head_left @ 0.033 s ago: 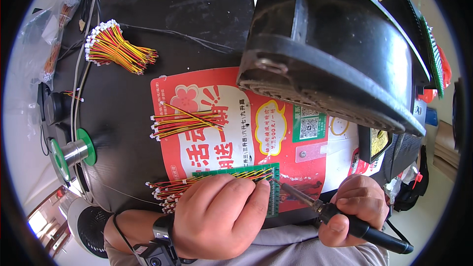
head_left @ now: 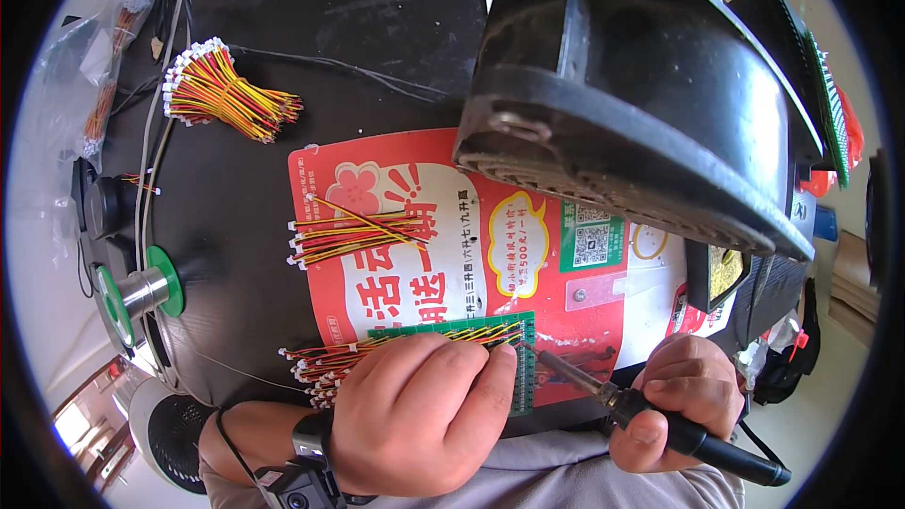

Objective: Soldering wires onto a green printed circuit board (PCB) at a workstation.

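My right hand point(head_left: 686, 396) is closed round the dark handle of a soldering iron point(head_left: 671, 429). The iron's metal tip points left and reaches a green circuit board point(head_left: 526, 386), right beside my left fingertips. Curled over that board, my left hand point(head_left: 424, 405) has thumb and finger pinched at the end of a thin wire; the pinch itself is partly hidden. Red, yellow and black wires point(head_left: 462, 335) lie across the board, and their white connectors point(head_left: 304, 372) stick out to the left of my hand. Most of the board is covered by my left hand.
Loose wires point(head_left: 353, 231) lie on a red printed sheet point(head_left: 434, 146). A banded wire bundle point(head_left: 231, 94) sits farther back. At left stands a solder spool point(head_left: 141, 292). A large black housing point(head_left: 622, 94) overhangs the right side, above a container of yellow metal wool point(head_left: 724, 273).
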The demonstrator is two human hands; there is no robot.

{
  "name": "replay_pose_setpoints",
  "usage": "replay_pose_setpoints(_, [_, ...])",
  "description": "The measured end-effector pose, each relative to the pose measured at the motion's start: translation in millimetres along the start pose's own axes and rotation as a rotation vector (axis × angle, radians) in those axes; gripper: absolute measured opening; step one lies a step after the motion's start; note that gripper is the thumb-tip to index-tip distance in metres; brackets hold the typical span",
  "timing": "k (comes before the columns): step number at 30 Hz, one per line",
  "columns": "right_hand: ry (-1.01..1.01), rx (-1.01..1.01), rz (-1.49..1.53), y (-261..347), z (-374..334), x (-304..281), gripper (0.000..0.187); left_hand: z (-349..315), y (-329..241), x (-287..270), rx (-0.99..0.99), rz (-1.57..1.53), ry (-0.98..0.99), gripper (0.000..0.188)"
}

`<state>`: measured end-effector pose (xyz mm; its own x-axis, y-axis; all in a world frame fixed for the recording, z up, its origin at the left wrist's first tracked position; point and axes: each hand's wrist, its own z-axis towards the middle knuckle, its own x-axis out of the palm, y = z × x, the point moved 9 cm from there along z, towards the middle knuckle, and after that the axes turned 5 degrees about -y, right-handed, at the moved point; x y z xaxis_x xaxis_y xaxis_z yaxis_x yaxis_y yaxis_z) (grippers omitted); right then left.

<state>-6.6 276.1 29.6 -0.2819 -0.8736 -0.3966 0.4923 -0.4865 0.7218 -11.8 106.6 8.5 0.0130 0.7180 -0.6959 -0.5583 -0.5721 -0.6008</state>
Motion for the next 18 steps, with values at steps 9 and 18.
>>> replay_pose_setpoints(9, [-0.009,-0.007,-0.012,2.0,-0.1,0.7,0.035,0.0,-2.0,-0.3,0.016,0.036,0.003,0.026])
replay_pose_setpoints(18, [0.03,-0.009,-0.026,2.7,1.7,0.8,0.035,0.4,-3.8,2.4,0.022,0.054,0.0,0.026])
